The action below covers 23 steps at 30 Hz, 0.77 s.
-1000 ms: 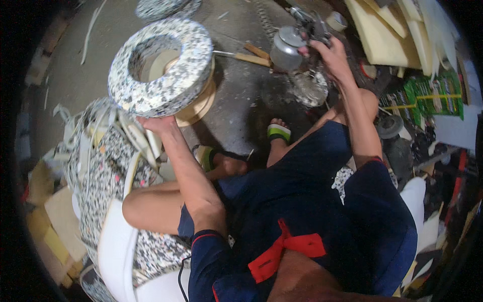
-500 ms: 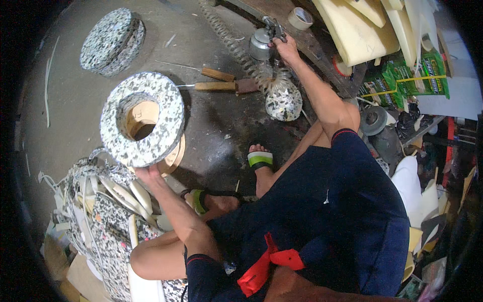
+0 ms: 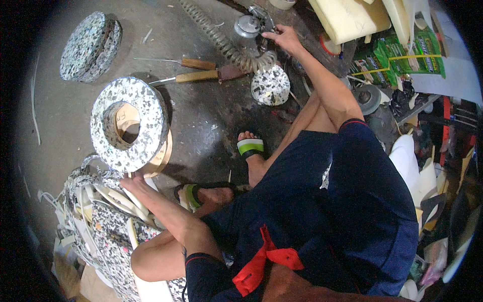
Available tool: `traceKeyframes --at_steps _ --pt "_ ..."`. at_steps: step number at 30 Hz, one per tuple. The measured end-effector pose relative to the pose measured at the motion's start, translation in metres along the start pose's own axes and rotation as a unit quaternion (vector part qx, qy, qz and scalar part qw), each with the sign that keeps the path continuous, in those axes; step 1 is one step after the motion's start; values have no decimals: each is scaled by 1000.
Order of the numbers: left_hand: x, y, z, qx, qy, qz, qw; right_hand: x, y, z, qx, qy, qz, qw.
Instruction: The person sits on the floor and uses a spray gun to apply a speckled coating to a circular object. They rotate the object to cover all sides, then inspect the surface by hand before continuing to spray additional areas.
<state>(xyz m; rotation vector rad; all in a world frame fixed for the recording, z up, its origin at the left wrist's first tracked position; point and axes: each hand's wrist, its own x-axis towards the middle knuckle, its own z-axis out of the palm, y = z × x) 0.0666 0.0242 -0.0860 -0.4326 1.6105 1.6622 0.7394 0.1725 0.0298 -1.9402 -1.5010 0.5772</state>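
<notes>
My left hand (image 3: 135, 181) is closed on the lower edge of a thick, black-and-white speckled foam ring (image 3: 103, 136), its fingers partly hidden behind the rim. Pale wood shows through the ring's hole, and a round wooden piece (image 3: 162, 156) juts out behind its lower right. Stretched far forward, my right hand (image 3: 286, 40) grips the handle of a spray gun (image 3: 259, 17) with a silver cup (image 3: 247, 26). A coiled hose (image 3: 216, 43) runs beside the gun. Below lies a round speckled foam piece (image 3: 270, 84).
Two thick speckled foam discs (image 3: 83, 45) lean together at the far left. Wooden-handled tools (image 3: 198, 76) lie mid-floor. Foam scraps (image 3: 108, 221) heap up at near left. Cream foam blocks (image 3: 349, 20), green packets (image 3: 412, 55) and a tape roll (image 3: 283, 3) are at the right and far edge.
The view has shifted, so the floor things sit further left and higher. Against them, my right hand has moved slightly right and nearer. My left hand stays at the foam ring.
</notes>
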Motion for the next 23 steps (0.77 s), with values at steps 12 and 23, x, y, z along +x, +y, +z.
traceKeyframes --at_steps 12,23 --pt "-119 100 -12 -92 67 311 943 -17 -10 -4 -145 99 -76 982" --pt "-336 166 34 -30 -262 493 829 -94 4 -42 -148 58 109 981"
